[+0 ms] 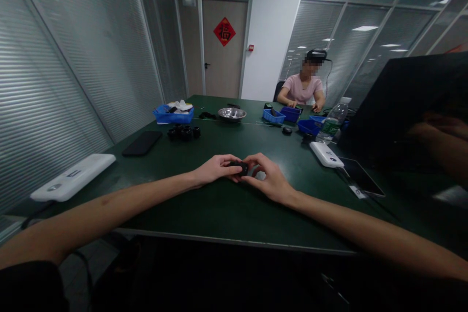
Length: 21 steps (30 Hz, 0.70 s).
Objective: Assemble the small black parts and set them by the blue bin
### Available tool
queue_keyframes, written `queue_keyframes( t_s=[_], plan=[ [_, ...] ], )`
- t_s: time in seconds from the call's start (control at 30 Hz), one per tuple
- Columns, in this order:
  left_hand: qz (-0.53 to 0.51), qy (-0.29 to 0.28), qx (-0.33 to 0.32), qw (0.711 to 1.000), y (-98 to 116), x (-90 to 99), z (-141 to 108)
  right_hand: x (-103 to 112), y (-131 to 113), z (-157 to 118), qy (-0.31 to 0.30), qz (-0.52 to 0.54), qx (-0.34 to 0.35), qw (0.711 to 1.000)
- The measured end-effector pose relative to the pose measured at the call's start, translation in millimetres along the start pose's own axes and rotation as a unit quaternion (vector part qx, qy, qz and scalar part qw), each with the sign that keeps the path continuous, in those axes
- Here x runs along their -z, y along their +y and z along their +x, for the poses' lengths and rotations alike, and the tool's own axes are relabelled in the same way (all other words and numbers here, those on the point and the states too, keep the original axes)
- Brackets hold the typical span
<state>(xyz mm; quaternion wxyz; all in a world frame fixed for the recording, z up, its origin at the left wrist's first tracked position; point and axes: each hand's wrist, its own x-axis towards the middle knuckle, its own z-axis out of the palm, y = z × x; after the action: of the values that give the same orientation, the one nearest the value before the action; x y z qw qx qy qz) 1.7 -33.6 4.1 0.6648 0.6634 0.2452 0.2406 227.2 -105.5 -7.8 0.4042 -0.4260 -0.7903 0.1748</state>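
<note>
Between my two hands, above the middle of the green table (204,209), is a small black round part (243,168). My left hand (218,169) wraps its fingers and thumb round the part from the left. From the right, my right hand (266,178) touches its edge with curled fingers and thumb, leaving a gap inside the curl. Fingers hide much of the part. Several black round pieces (186,133) stand together beyond my left hand.
A black phone (142,143) and a white power bank (73,177) lie left. Farther back are a blue basket (173,117) and metal bowl (232,115). Right are a bottle (332,122), another power bank (326,155) and a dark monitor (409,102). A person (302,88) sits opposite.
</note>
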Motion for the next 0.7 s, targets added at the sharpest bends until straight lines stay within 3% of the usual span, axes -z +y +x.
queue_keyframes(
  t_s=[0.1,0.3,0.5,0.7],
  plan=[
    [0.012,-0.003,-0.001,1.0,-0.5,1.6,0.5,-0.5,-1.5,-1.0,0.009,-0.015,0.015,1.0],
    [-0.01,0.019,-0.008,1.0,0.1,0.2,0.3,1.1,-4.5,-0.7,-0.003,-0.006,-0.028,1.0],
    [-0.005,0.003,0.01,1.0,2.9,-0.9,-1.0,0.3,-2.1,-0.1,0.01,-0.017,0.031,0.999],
    [-0.014,0.021,-0.005,1.0,0.8,-0.2,0.6,1.9,-5.0,0.1,-0.004,0.001,-0.036,0.999]
  ],
)
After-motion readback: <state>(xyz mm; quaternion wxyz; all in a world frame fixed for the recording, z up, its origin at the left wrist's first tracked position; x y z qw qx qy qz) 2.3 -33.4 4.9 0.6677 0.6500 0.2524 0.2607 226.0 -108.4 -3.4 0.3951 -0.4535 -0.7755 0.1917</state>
